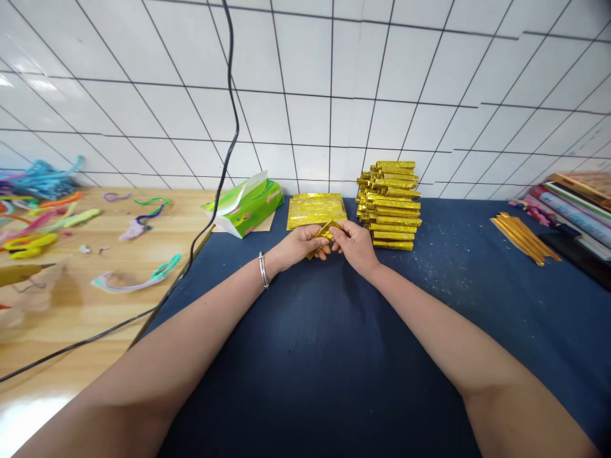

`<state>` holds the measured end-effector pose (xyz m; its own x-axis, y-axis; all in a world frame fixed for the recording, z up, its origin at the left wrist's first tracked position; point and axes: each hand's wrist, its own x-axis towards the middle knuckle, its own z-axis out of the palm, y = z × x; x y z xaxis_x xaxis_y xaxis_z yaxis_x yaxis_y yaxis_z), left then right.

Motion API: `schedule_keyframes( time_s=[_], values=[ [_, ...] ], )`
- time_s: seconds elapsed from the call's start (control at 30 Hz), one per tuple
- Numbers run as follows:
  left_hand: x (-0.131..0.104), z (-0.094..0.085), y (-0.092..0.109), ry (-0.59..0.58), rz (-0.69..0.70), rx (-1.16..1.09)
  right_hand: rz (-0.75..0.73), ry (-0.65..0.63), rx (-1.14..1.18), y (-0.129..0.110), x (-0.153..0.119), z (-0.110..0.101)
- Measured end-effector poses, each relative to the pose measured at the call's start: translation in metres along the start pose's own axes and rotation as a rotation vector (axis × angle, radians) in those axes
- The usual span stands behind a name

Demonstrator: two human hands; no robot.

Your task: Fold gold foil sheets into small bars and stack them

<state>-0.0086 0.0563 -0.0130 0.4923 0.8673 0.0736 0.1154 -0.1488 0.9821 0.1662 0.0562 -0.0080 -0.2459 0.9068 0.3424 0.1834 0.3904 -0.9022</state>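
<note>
Between my two hands is a small piece of folded gold foil paper (pixel 326 233), tilted up to the right. My left hand (pixel 301 244), with a silver bangle at the wrist, pinches its lower left part with thumb and fingers. The fingers of my right hand (pixel 355 247) are closed on its upper right end. Just behind the hands lies a flat stack of gold foil sheets (pixel 317 208). To the right of my right hand stands a tall pile of folded gold foil strips (pixel 392 207), stacked in uneven layers against the tiled wall.
A green tissue pack (pixel 252 205) lies left of the sheets. A black cable (pixel 228 152) hangs down and crosses the wooden table (pixel 157 337), which holds colourful fuzzy stems and a glue gun (pixel 21 273). Flat golden strips (pixel 522 238) and stacked books (pixel 580 210) lie at right.
</note>
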Motion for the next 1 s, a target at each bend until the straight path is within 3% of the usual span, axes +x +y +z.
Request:
schedule_keyframes(
  time_s=[0.23,0.47,0.6,0.77,1.0],
  values=[
    [0.001,-0.003,0.004,0.017,-0.026,0.108,0.048,-0.097,0.039,0.004,0.006,-0.006],
    [0.001,-0.003,0.008,0.009,-0.007,0.376,-0.114,-0.084,-0.213,0.007,0.006,-0.008],
    [0.0,-0.003,0.016,-0.052,-0.042,0.396,-0.062,-0.085,-0.17,0.011,0.006,-0.008],
    [-0.002,-0.015,0.019,-0.059,-0.06,0.421,0.001,-0.083,-0.114,0.014,0.01,-0.011],
    [-0.004,-0.013,0.02,-0.035,0.026,0.692,-0.195,-0.206,-0.481,0.005,0.006,-0.01]
  ],
)
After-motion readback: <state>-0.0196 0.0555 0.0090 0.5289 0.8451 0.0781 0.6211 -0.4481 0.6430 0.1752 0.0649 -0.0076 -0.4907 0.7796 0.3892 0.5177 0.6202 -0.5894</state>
